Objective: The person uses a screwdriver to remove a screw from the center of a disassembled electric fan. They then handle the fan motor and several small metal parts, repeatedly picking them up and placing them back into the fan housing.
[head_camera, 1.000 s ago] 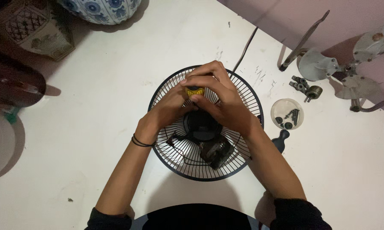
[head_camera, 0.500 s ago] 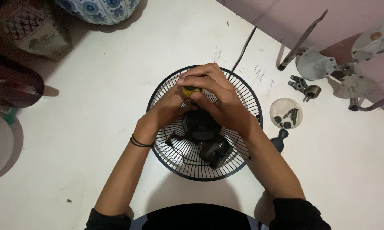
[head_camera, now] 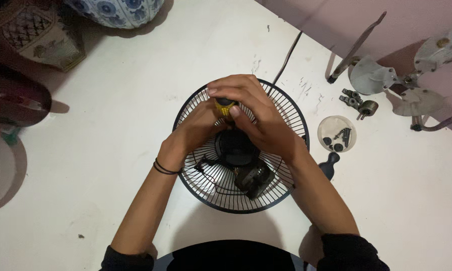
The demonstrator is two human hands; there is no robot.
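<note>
Screwdriver: yellow-and-black handled tool point(head_camera: 225, 105), gripped between both hands over the far half of the round black wire fan guard point(head_camera: 286, 108) on the white table point(head_camera: 110, 130).
Axis: handle end faces the camera, shaft hidden, apparently pointing down towards the black motor housing point(head_camera: 235, 149).
Left hand point(head_camera: 198, 125): curled around the handle from the left.
Right hand point(head_camera: 256, 113): fingers wrapped over the top, nearer the cap.

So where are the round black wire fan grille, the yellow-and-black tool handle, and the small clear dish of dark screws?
Round black wire fan grille point(head_camera: 286, 108): head view, on the bare wires at its upper right.
Yellow-and-black tool handle point(head_camera: 223, 105): head view, on the handle between both hands.
Small clear dish of dark screws point(head_camera: 328, 129): head view, on its bare left part.
</note>
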